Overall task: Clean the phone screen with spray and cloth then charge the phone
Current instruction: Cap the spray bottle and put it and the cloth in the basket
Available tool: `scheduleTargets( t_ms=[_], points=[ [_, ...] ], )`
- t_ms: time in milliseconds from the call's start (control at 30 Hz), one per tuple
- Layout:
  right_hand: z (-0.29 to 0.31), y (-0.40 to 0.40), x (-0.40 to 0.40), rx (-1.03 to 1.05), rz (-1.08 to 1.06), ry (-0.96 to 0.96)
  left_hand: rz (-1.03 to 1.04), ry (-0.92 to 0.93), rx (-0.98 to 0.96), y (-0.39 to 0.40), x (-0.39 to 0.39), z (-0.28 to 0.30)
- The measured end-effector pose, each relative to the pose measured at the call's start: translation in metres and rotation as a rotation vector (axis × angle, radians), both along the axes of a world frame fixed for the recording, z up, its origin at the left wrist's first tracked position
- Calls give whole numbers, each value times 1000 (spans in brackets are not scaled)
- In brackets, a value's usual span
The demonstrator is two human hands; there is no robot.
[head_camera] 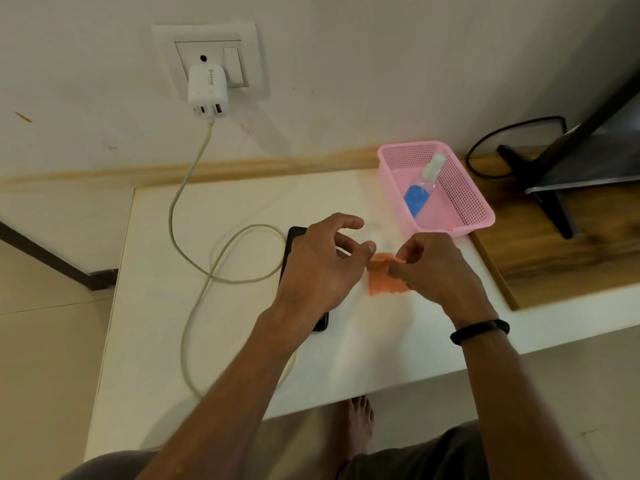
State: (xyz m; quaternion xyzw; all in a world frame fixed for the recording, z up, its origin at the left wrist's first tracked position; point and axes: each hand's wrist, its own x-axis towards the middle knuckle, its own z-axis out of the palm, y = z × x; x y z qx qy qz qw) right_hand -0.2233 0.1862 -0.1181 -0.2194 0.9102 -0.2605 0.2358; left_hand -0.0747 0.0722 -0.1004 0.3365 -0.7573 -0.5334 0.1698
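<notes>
A black phone [293, 239] lies flat on the white table [156, 323], mostly hidden under my left hand [318, 265]. My left hand hovers over it with fingers spread and loosely bent, the thumb tip near the cloth. My right hand [436, 268] pinches an edge of a small orange cloth [381, 282], which lies on the table just right of the phone. The spray bottle [422, 188], clear with a blue label, lies in the pink basket [464, 199]. A white charger [207, 91] sits in the wall socket, and its cable [194, 244] loops across the table.
A black monitor stand [540, 188] and a black cable [485, 157] occupy the wooden surface at the right. The wall rises directly behind the table. My bare foot [360, 424] shows below the table's front edge.
</notes>
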Motion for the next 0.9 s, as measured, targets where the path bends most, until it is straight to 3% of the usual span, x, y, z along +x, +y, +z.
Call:
scheduleTargets(
  t_ms=[167, 300, 400, 533, 633, 700, 900],
  points=[
    [17, 2, -11, -595, -273, -9, 7, 5, 13, -2, -1, -1],
    [10, 7, -30, -722, -513, 48, 3, 16, 33, 1, -1, -1],
    [6, 10, -41, -744, -590, 272, 6, 19, 41, 2, -2, -1],
    [-2, 7, -51, -653, -465, 532, 7, 14, 42, 4, -2, -2],
    [-22, 6, -53, -260, -181, 556, 0, 6, 34, 4, -1, -3],
    [-32, 3, -51, -14, -161, 494, 7, 11, 34, 3, -1, -3],
    [-32, -3, -50, 41, -183, 453, 17, 27, 47, 0, 1, -2]
  ],
)
